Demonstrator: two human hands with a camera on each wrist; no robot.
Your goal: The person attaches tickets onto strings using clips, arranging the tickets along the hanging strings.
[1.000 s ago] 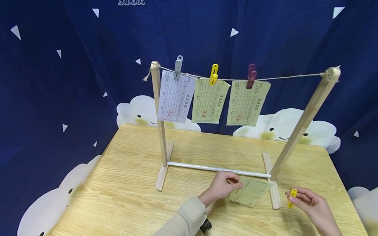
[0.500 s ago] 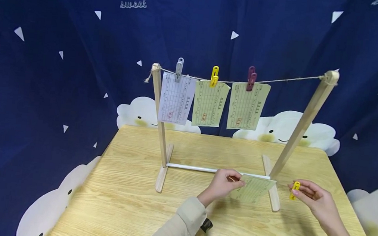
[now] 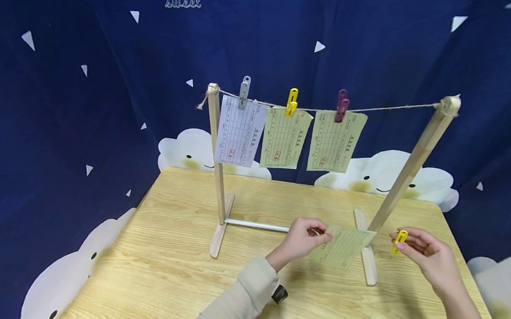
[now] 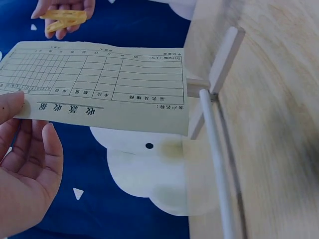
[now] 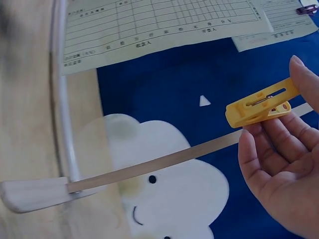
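My left hand (image 3: 304,239) pinches a yellowish printed receipt slip (image 3: 343,246) by its left edge, holding it above the table in front of the rack's base bar. In the left wrist view the slip's ruled table (image 4: 99,82) faces the camera. My right hand (image 3: 429,258), to the right of the slip, holds a yellow clothespin (image 3: 400,241) between thumb and fingers. Seen from the right wrist, the clothespin (image 5: 259,105) has its jaws closed with nothing between them. Slip and clothespin are apart.
A wooden rack with a right post (image 3: 415,163) and left post (image 3: 216,156) carries a string (image 3: 392,108). Three slips hang from it: a white one (image 3: 239,133) under a grey clothespin (image 3: 244,92), and two yellowish ones under yellow (image 3: 292,103) and maroon (image 3: 342,106) clothespins.
Both hands have risen a little toward the rack, the left with the slip and the right with the yellow clothespin. The hanging slips have stayed on the string.
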